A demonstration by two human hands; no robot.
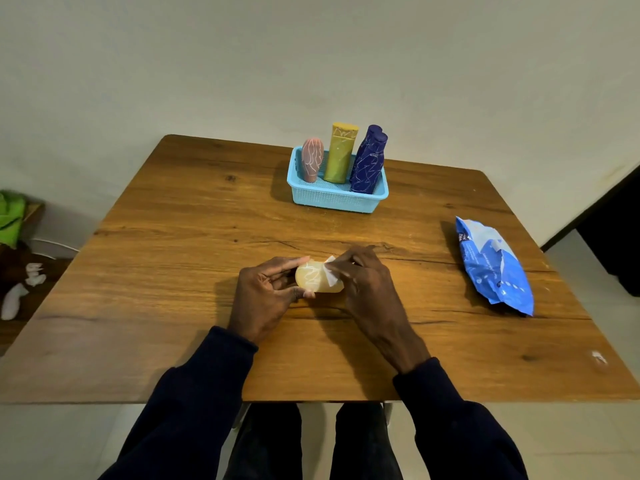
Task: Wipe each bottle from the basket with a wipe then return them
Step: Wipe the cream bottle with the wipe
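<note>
A: Which bottle is getting wiped, and where?
B: The pale yellow bottle (311,279). It's lying sideways, low at the table (166,244), well in front of the basket (334,199), person's side. Left hand (266,294) is pinching its rounded end between thumb and curled fingers, likely stopping it rolling.
A: Right hand?
B: Right hand (369,289) is pressing a crumpled white wipe (330,276) on the other end, fingers bunched together.
A: The rest?
B: Pink bottle (312,161), mustard bottle (341,155) and navy bottle (369,162) are standing upright inside the basket's perforated plastic walls. All are smooth, with squiggly white lines. Glossy blue wipe pack (495,268) is lying right of the basket, nearer the person, probably for reach.
</note>
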